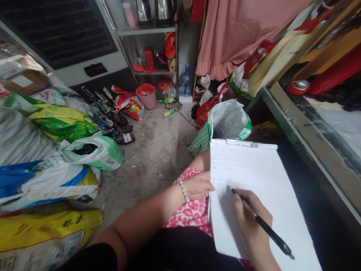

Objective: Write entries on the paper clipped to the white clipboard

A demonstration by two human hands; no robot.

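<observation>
A clipboard with white paper (254, 177) rests on my lap, its metal clip at the far end. My right hand (249, 222) grips a black pen (262, 224) with the tip touching the paper near its left side. My left hand (199, 185), with a pale bead bracelet on the wrist, holds the clipboard's left edge, fingers curled around it. Faint written lines show on the upper part of the sheet. Under the board lies red-and-white patterned fabric (191, 210) on my lap.
Full sacks (50, 124) are piled along the left. An open green-and-white bag (225, 122) stands just beyond the clipboard. A glass counter edge (307, 150) runs along the right. A metal shelf (152, 49), a pink bucket (146, 96) and a water bottle (186, 82) stand at the back.
</observation>
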